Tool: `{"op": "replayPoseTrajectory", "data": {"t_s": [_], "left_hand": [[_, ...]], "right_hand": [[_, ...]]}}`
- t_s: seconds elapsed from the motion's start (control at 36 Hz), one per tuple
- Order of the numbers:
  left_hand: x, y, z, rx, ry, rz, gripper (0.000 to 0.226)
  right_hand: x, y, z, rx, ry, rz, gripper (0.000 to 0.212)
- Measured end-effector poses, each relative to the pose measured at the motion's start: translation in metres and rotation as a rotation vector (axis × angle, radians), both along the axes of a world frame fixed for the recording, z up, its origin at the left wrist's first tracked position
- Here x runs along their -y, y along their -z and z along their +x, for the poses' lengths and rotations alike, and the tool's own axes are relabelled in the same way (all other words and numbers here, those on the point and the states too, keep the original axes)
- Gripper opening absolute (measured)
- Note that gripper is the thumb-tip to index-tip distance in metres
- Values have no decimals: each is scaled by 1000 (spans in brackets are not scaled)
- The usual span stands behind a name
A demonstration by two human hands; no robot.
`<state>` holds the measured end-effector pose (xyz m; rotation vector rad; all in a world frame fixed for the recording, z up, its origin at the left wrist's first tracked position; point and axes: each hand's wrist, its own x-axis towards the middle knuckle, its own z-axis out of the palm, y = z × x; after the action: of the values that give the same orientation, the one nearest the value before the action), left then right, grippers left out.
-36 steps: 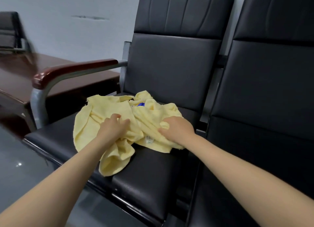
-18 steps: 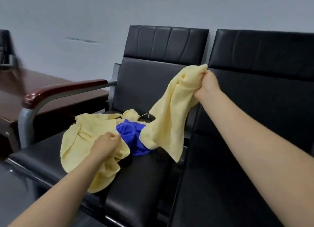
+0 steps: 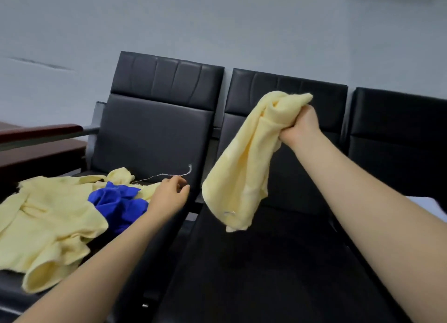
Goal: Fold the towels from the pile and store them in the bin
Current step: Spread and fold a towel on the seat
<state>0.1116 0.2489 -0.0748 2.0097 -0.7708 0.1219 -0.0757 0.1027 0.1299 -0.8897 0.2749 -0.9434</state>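
Towel [image 3: 244,168] — pale yellow, bunched — is held aloft over the middle seat [image 3: 266,262], its top clamped in the curled grip of the right hand [image 3: 298,126]. On the left seat [image 3: 150,139], more yellow towels [image 3: 48,223] and a blue one [image 3: 118,203] lie heaped. A loose thread [image 3: 167,175] is pinched by the left hand [image 3: 168,197].

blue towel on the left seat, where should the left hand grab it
Pinch the raised crumpled top of the blue towel, coming from above and the right. Its left edge tucks under the yellow towel, while the left hand sits beside its exposed right side.
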Motion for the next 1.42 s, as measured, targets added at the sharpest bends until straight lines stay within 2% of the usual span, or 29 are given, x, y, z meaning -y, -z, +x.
{"op": "replayPoseTrajectory", "data": {"t_s": [0.03, 0.06, 0.08, 0.14, 0.17, 0.19, 0.28, 0.36, 0.44, 0.5, 0.58, 0.78, 0.83, 0.89, 1.0, 1.11, 1.19, 1.25, 1.28, 1.33, 1.42], "left_hand": [[6, 0, -3, -50, 22, -40, 32], [10, -2, -6, -220, 58, -126, 38], [12, -6, -8, -489, 127, -231, 49], [17, -12, -10, -1048, 396, -415, 69], [19, -12, -13, -1206, 507, -468, 72], [21, -13, -15, -1258, 579, -488, 70], [38, -6, -37, -1105, 574, -300, 60], [52, 11, -62, -945, 526, -97, 54], [61, 30, -86, -854, 490, -8, 47], [70, 40, -102, -855, 491, -14, 43], [82, 51, -121, -887, 509, -21, 44], [92, 55, -141, -841, 571, 54, 53], [91, 54, -139, -755, 586, 132, 48], [92, 58, -135, -682, 571, 193, 33], [94, 61, -134, -733, 542, 100, 27], [100, 48, -132, -818, 439, -137, 20], [101, 32, -121, -789, 346, -299, 17], [97, 17, -113, -736, 308, -376, 28], [95, 11, -109, -714, 293, -393, 34], [93, 2, -103, -700, 280, -428, 26], [91, -1, -98, -664, 282, -421, 20]], "right_hand": [[3, -1, -10, -11, 5, -1, 29], [8, 0, -20, -27, 5, -5, 29], [12, 3, -27, -55, 3, -17, 29], [22, 16, -40, -118, 6, -21, 29], [28, 26, -46, -139, -5, -8, 29], [29, 36, -49, -160, -25, 7, 28], [39, 70, -63, -267, -65, 27, 20], [51, 100, -72, -501, -60, -71, 18], [58, 126, -74, -732, -40, -221, 42], [60, 143, -76, -844, -53, -295, 45], [57, 163, -81, -901, -73, -377, 29], [61, 202, -97, -905, 124, -331, 31], [66, 211, -102, -949, 212, -335, 34], [71, 222, -107, -1000, 289, -369, 35], [80, 244, -119, -1078, 319, -413, 39], [85, 249, -125, -1071, 268, -354, 48], [83, 238, -126, -965, 253, -300, 41], [80, 229, -129, -870, 279, -280, 40], [81, 226, -131, -829, 289, -306, 33], [83, 224, -136, -784, 311, -396, 14], [84, 227, -142, -777, 340, -500, 11]]}}
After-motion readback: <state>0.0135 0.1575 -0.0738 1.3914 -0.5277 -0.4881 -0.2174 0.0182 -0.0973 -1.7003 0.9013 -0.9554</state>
